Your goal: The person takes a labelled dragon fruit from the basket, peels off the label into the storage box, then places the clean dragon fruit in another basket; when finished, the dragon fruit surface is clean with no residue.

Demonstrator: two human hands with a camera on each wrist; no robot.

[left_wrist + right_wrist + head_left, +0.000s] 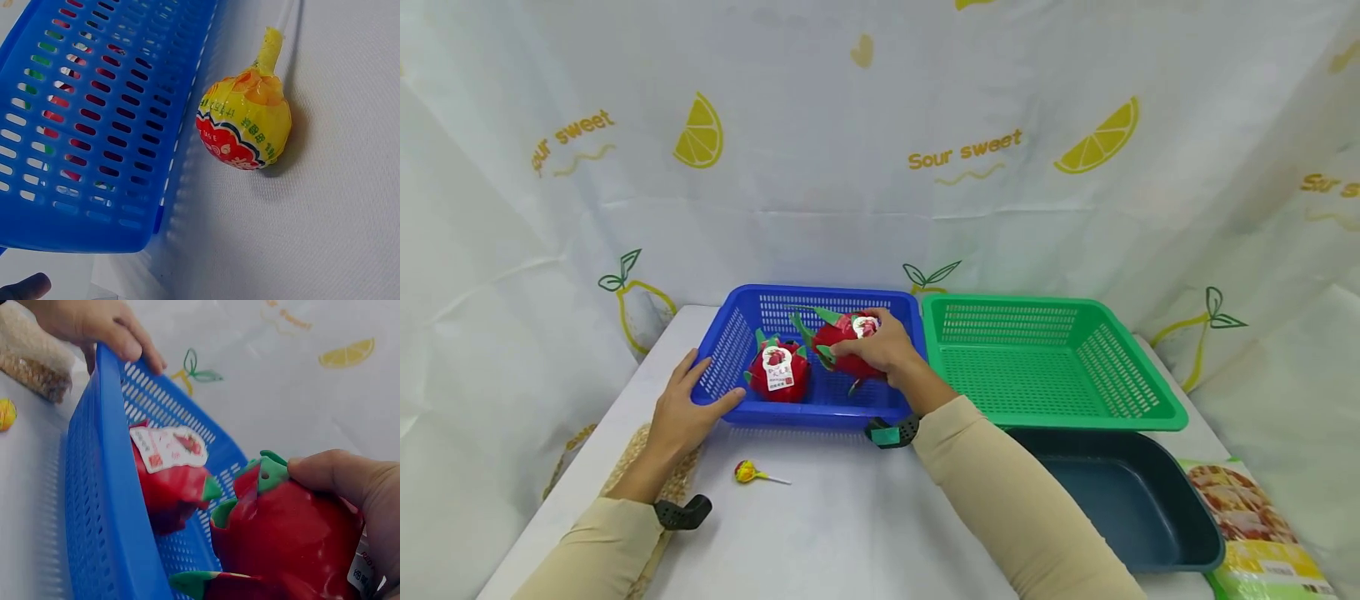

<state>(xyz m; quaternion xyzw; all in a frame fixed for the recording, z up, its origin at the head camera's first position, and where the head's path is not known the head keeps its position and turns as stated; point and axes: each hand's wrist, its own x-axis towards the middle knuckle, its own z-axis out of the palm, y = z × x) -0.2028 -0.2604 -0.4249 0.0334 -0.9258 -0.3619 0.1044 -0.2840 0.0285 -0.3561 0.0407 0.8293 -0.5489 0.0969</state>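
Note:
My right hand grips a red dragon fruit with green leaf tips and a white label, over the right half of the blue basket. In the right wrist view the thumb presses on that dragon fruit near its green crown. A second dragon fruit, labelled too, lies in the left part of the basket. At the basket's left end my left hand rests on the rim, fingers on the outer side and thumb near the front corner. Only a fingertip of it shows in the left wrist view.
A yellow-wrapped lollipop lies on the white table before the basket. A green basket stands at the right, with a dark blue tub in front. Food packages, one printed and one grainy, lie at either side.

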